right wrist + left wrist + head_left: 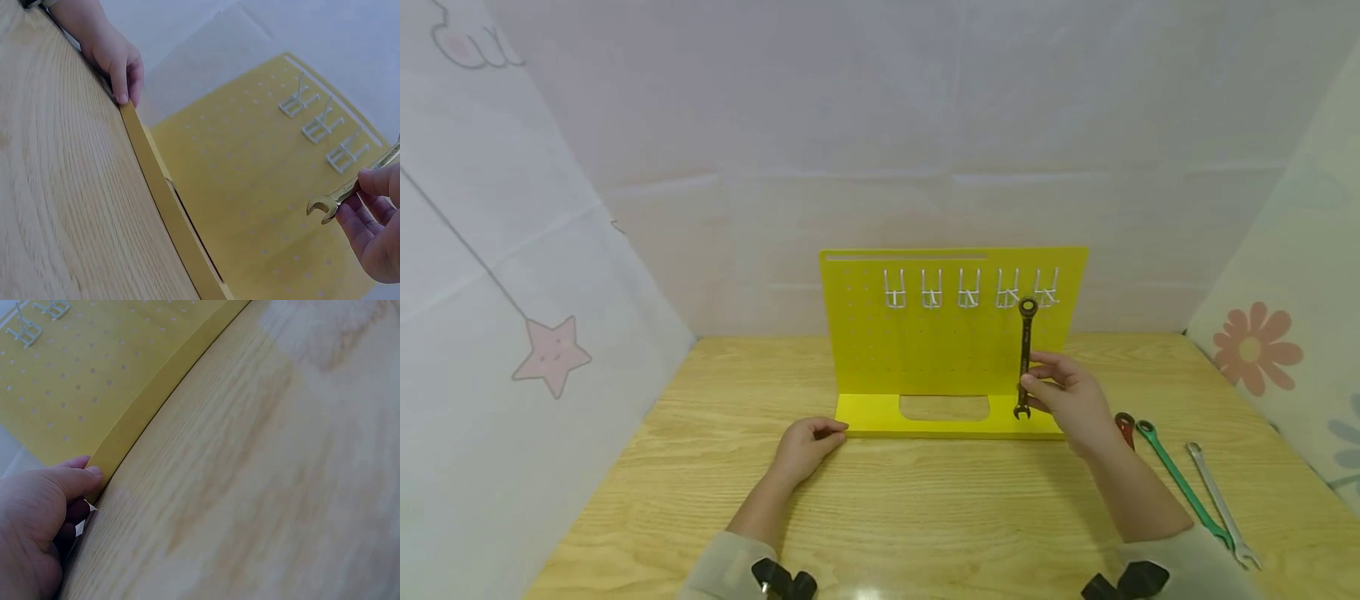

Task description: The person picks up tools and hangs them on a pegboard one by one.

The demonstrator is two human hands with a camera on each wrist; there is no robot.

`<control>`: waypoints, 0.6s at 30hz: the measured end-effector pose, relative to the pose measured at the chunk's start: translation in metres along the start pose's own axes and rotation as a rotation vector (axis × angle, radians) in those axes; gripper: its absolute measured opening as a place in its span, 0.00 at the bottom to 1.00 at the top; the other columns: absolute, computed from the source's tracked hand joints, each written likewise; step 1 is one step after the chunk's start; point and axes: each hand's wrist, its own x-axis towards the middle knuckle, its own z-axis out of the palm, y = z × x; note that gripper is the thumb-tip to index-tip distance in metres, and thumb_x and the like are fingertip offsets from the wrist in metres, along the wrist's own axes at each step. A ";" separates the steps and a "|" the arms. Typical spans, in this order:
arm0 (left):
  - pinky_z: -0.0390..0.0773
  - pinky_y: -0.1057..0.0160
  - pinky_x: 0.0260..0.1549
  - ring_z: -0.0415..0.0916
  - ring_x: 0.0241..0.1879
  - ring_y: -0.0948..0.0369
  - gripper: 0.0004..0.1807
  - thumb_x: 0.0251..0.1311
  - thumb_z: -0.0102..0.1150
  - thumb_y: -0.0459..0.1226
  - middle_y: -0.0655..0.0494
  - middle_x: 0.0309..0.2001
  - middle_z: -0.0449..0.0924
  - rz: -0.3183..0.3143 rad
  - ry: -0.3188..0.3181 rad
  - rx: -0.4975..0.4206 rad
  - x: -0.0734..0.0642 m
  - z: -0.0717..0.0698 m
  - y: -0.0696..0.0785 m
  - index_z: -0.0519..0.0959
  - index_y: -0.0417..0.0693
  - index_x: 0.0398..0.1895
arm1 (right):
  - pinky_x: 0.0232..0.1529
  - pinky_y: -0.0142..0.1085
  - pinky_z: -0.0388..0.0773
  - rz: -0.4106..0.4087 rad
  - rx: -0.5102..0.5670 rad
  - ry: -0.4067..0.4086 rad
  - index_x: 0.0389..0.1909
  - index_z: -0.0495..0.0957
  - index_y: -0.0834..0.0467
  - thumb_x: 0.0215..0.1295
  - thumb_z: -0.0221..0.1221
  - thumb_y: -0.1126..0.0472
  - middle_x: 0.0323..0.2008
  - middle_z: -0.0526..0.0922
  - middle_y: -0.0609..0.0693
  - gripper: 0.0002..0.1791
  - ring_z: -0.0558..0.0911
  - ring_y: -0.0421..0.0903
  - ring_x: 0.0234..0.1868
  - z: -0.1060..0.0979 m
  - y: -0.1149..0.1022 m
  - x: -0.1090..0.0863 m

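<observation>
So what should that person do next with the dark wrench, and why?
Probably the right hand should ease the dark wrench ring-first toward the rightmost hook: in the head view its ring end appears close to that hook, which holds nothing, and the left hand touches the yellow board's base.

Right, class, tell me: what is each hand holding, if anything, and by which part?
The right hand holds the dark wrench by its lower shaft, near the open end. The left hand pinches the yellow pegboard by its base's front left corner.
</observation>
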 end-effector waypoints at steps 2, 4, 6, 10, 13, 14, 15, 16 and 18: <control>0.76 0.65 0.42 0.78 0.41 0.63 0.06 0.60 0.65 0.34 0.56 0.41 0.86 -0.001 0.004 -0.001 0.000 0.000 0.000 0.87 0.49 0.38 | 0.46 0.30 0.81 -0.004 0.010 -0.012 0.69 0.64 0.62 0.73 0.55 0.61 0.40 0.76 0.38 0.26 0.80 0.31 0.40 0.007 -0.003 0.001; 0.76 0.66 0.42 0.78 0.41 0.63 0.06 0.60 0.65 0.34 0.56 0.41 0.86 -0.002 0.007 -0.003 0.000 0.000 0.000 0.88 0.50 0.38 | 0.47 0.32 0.82 -0.009 0.023 -0.022 0.68 0.65 0.62 0.72 0.55 0.62 0.40 0.76 0.39 0.26 0.81 0.31 0.40 0.014 -0.006 0.003; 0.76 0.67 0.41 0.78 0.41 0.63 0.06 0.60 0.65 0.34 0.56 0.41 0.87 0.000 0.008 -0.002 0.000 0.000 0.000 0.88 0.50 0.38 | 0.48 0.32 0.82 -0.014 0.036 -0.034 0.67 0.66 0.62 0.72 0.56 0.62 0.40 0.76 0.40 0.26 0.81 0.32 0.40 0.021 -0.009 0.004; 0.76 0.66 0.41 0.78 0.40 0.62 0.06 0.60 0.65 0.34 0.55 0.41 0.86 -0.003 0.007 -0.001 -0.001 -0.001 0.002 0.88 0.48 0.38 | 0.48 0.33 0.82 -0.021 0.065 -0.065 0.66 0.66 0.63 0.71 0.57 0.64 0.40 0.76 0.41 0.25 0.81 0.33 0.40 0.035 -0.017 0.008; 0.76 0.66 0.41 0.78 0.40 0.63 0.06 0.60 0.65 0.34 0.55 0.41 0.86 -0.014 0.007 -0.003 -0.001 -0.001 0.003 0.88 0.48 0.38 | 0.47 0.33 0.82 -0.023 0.084 -0.085 0.65 0.67 0.64 0.70 0.57 0.66 0.40 0.76 0.43 0.24 0.82 0.34 0.39 0.046 -0.023 0.009; 0.76 0.66 0.41 0.77 0.40 0.63 0.06 0.60 0.66 0.34 0.56 0.41 0.86 -0.022 0.008 -0.007 -0.001 -0.001 0.003 0.88 0.48 0.38 | 0.47 0.33 0.82 -0.023 0.089 -0.090 0.65 0.67 0.64 0.69 0.57 0.67 0.39 0.76 0.44 0.24 0.82 0.34 0.39 0.050 -0.024 0.010; 0.76 0.66 0.41 0.77 0.40 0.63 0.06 0.60 0.66 0.34 0.56 0.41 0.86 -0.022 0.010 -0.007 -0.001 -0.001 0.003 0.88 0.48 0.38 | 0.46 0.33 0.82 -0.023 0.094 -0.094 0.64 0.67 0.63 0.69 0.58 0.67 0.39 0.76 0.44 0.24 0.82 0.34 0.38 0.054 -0.026 0.011; 0.76 0.67 0.41 0.77 0.40 0.64 0.06 0.60 0.65 0.34 0.56 0.41 0.86 -0.022 0.011 -0.006 0.000 -0.001 0.003 0.88 0.49 0.38 | 0.46 0.33 0.82 -0.025 0.098 -0.098 0.64 0.68 0.64 0.69 0.58 0.67 0.39 0.77 0.44 0.24 0.82 0.34 0.38 0.058 -0.027 0.012; 0.75 0.67 0.40 0.77 0.39 0.64 0.06 0.60 0.65 0.34 0.56 0.40 0.86 -0.015 0.013 -0.008 0.000 0.000 0.002 0.88 0.49 0.38 | 0.45 0.33 0.82 -0.024 0.102 -0.107 0.63 0.69 0.63 0.68 0.59 0.68 0.39 0.77 0.45 0.23 0.82 0.35 0.38 0.066 -0.028 0.014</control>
